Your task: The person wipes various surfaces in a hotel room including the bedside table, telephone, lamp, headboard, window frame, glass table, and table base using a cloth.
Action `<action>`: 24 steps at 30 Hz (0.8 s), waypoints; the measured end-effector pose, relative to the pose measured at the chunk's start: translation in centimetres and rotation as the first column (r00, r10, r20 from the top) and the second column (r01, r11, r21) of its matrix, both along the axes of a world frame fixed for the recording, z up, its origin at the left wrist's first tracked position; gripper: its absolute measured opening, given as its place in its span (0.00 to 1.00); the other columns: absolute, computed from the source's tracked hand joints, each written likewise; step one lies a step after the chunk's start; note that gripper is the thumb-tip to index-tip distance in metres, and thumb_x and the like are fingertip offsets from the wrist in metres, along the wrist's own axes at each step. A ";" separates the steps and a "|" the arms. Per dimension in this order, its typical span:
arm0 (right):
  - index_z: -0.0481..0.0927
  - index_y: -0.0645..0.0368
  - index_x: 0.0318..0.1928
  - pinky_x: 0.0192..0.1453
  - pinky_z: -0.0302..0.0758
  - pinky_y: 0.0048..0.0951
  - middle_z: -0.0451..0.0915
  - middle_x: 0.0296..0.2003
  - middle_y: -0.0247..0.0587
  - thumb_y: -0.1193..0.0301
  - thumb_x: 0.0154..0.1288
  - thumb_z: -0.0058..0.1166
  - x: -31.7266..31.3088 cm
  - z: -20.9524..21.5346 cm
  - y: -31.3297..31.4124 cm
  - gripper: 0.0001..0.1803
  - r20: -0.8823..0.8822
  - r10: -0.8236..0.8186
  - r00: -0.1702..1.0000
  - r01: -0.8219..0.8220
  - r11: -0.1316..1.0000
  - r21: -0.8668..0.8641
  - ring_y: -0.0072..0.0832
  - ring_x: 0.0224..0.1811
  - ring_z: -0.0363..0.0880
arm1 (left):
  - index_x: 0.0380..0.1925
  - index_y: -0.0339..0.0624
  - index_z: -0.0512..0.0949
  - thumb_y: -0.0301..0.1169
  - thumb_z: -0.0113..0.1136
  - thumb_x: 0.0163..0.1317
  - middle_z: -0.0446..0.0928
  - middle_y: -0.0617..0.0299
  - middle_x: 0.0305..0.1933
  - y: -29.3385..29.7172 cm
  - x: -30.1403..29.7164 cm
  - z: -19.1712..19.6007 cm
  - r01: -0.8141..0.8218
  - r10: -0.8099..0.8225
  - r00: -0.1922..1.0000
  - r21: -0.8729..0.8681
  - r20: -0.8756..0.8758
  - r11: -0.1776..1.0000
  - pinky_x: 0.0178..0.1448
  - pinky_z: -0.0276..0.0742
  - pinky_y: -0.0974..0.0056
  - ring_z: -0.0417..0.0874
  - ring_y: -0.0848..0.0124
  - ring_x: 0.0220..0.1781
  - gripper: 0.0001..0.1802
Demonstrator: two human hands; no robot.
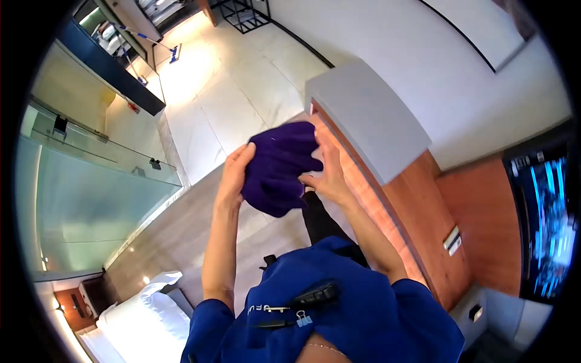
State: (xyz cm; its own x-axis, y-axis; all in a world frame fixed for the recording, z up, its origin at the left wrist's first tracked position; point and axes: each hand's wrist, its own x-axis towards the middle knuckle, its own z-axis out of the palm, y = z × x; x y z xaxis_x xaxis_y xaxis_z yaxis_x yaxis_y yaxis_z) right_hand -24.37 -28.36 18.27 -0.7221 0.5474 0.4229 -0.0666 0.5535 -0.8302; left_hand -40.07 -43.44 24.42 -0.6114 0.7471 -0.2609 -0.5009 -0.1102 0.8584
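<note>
A dark purple cloth [279, 166], gathered into folds, hangs in the air between my two hands. My left hand [235, 169] grips its left edge, thumb lying on the front and the other fingers hidden behind. At the right edge, my right hand [328, 172] has the cloth between thumb and fingers, part of the fingertips hidden by the folds. Both forearms reach forward from my blue short sleeves. Below the cloth, one of my black-trousered legs shows.
To the right runs a wooden counter [417, 212] with a grey panel [369, 115]; a lit screen [548, 218] is mounted beyond. A glass partition [91, 199] stands left. White pillows [145, 317] lie lower left. A flat mop [174, 53] leans by the far doorway, near a black metal rack [244, 17].
</note>
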 end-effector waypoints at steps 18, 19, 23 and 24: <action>0.64 0.59 0.62 0.65 0.63 0.35 0.72 0.56 0.42 0.69 0.63 0.54 -40.6 -9.6 3.6 0.27 -0.032 0.898 0.439 -0.699 0.319 -0.640 0.34 0.59 0.69 | 0.46 0.32 0.68 0.33 0.55 0.60 0.73 0.44 0.48 0.4 -30.3 -5.6 -0.815 0.465 0.559 0.351 0.686 0.462 0.60 0.73 0.51 0.73 0.46 0.56 0.18; 0.65 0.58 0.61 0.65 0.64 0.36 0.71 0.56 0.42 0.68 0.64 0.53 -43.2 -9.3 3.3 0.26 -0.128 0.801 0.585 -0.287 0.057 -0.956 0.35 0.59 0.69 | 0.46 0.32 0.68 0.33 0.55 0.60 0.73 0.44 0.48 -0.2 -32.5 -6.5 -0.827 0.485 0.551 0.366 0.679 0.427 0.60 0.73 0.51 0.73 0.46 0.56 0.18; 0.66 0.59 0.61 0.67 0.62 0.41 0.70 0.58 0.45 0.66 0.67 0.45 -54.4 -10.2 5.7 0.23 -0.041 0.766 0.641 -0.005 -0.049 -0.999 0.37 0.61 0.67 | 0.61 0.46 0.59 0.28 0.58 0.57 0.67 0.42 0.52 -1.0 -42.0 -10.2 -0.945 0.922 0.191 -0.192 0.337 0.265 0.54 0.74 0.44 0.74 0.46 0.56 0.31; 0.64 0.59 0.62 0.67 0.62 0.42 0.69 0.59 0.46 0.65 0.65 0.47 -57.3 -9.7 6.4 0.26 -0.109 0.806 0.582 -0.061 -0.090 -0.994 0.38 0.62 0.67 | 0.63 0.49 0.56 0.36 0.60 0.55 0.63 0.40 0.57 -1.3 -43.6 -11.6 -0.881 0.910 0.377 -0.236 0.173 0.410 0.55 0.72 0.42 0.75 0.49 0.54 0.36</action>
